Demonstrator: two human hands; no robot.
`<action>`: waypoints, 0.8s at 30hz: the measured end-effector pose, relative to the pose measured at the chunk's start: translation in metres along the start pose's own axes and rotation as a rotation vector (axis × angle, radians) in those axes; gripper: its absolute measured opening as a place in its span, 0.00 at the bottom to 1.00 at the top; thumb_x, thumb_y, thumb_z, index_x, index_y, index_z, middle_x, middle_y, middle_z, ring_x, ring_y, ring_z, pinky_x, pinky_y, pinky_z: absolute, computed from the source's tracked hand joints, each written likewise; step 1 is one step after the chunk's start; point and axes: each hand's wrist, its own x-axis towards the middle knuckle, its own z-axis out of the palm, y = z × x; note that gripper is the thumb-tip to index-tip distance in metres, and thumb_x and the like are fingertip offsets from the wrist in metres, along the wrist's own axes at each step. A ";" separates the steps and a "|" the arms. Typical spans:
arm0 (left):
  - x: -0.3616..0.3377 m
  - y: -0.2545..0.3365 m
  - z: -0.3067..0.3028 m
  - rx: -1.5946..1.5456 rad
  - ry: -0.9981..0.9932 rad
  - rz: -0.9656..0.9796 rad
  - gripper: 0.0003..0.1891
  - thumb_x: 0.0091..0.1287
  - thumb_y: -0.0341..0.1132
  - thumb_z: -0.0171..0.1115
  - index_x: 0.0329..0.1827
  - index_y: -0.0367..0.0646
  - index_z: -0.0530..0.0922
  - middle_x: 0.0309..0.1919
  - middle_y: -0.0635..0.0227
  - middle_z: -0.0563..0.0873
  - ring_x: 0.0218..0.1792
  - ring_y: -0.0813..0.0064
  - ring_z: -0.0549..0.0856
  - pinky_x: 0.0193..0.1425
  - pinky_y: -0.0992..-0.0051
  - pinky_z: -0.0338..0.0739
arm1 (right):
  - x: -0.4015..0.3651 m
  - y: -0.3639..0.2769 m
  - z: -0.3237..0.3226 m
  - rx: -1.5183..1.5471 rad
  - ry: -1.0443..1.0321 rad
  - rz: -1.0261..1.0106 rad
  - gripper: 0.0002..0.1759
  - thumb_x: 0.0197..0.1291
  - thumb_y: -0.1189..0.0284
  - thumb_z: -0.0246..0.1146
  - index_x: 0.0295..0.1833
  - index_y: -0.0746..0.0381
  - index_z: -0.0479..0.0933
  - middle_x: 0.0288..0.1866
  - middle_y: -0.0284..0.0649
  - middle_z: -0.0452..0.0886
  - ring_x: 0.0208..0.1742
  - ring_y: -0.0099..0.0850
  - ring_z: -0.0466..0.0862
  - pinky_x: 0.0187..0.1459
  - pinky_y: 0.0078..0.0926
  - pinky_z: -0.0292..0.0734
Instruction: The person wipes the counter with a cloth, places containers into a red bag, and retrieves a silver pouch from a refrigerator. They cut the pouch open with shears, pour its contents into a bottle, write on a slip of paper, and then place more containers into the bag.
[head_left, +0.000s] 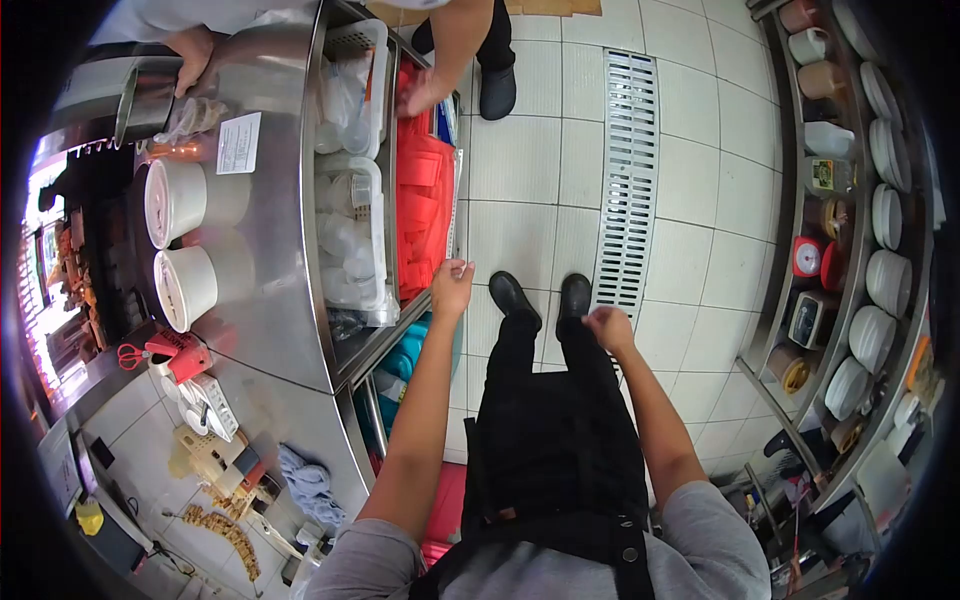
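My left hand [452, 288] is beside the front edge of the shelf, its thumb and fingers drawn together. Whatever lies between them, if anything, is too small to tell. Right by it, red plastic bags [425, 185] are heaped in the shelf's front section, with a thin pale edge [457, 215] along their outer side. Over the floor, above my dark shoe [575, 297], my right hand [609, 327] has its fingers curled in. Its fingertips are hard to make out. Another person's hand [424, 94] reaches into the far end of the red bags.
White baskets [372, 235] of clear plastic containers stand behind the bags. Two lidded white tubs [188, 288] are on the steel counter [270, 255], where the other person's second hand [190, 55] rests. A rack [790, 215] with plates and jars lines the right. A drain grate [628, 180] crosses the tiles.
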 end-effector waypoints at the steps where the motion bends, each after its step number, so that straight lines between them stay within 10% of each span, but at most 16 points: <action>1: 0.001 -0.006 0.002 -0.014 0.034 0.024 0.18 0.60 0.43 0.64 0.43 0.38 0.78 0.39 0.55 0.83 0.41 0.62 0.83 0.47 0.65 0.76 | 0.020 -0.006 0.006 0.033 0.035 -0.033 0.16 0.55 0.61 0.64 0.30 0.64 0.80 0.25 0.45 0.82 0.27 0.37 0.82 0.34 0.33 0.75; 10: -0.038 -0.024 -0.013 0.219 0.078 0.205 0.20 0.59 0.39 0.65 0.50 0.37 0.76 0.49 0.52 0.76 0.55 0.57 0.74 0.61 0.65 0.67 | 0.164 -0.185 0.084 0.402 0.079 -0.520 0.08 0.52 0.68 0.65 0.35 0.61 0.80 0.33 0.46 0.81 0.33 0.44 0.81 0.37 0.38 0.76; 17: -0.040 -0.003 -0.036 0.111 0.235 0.350 0.26 0.65 0.33 0.56 0.64 0.33 0.64 0.61 0.42 0.64 0.62 0.46 0.66 0.66 0.57 0.60 | 0.157 -0.287 0.162 -0.194 0.115 -1.220 0.15 0.49 0.62 0.61 0.40 0.59 0.82 0.53 0.41 0.77 0.65 0.40 0.65 0.62 0.48 0.60; 24: -0.039 -0.017 -0.040 0.102 0.268 0.312 0.27 0.66 0.33 0.53 0.67 0.34 0.61 0.64 0.45 0.63 0.65 0.49 0.64 0.68 0.60 0.56 | 0.158 -0.296 0.218 -0.289 0.203 -1.143 0.19 0.49 0.65 0.56 0.47 0.57 0.81 0.56 0.40 0.77 0.70 0.41 0.58 0.71 0.55 0.43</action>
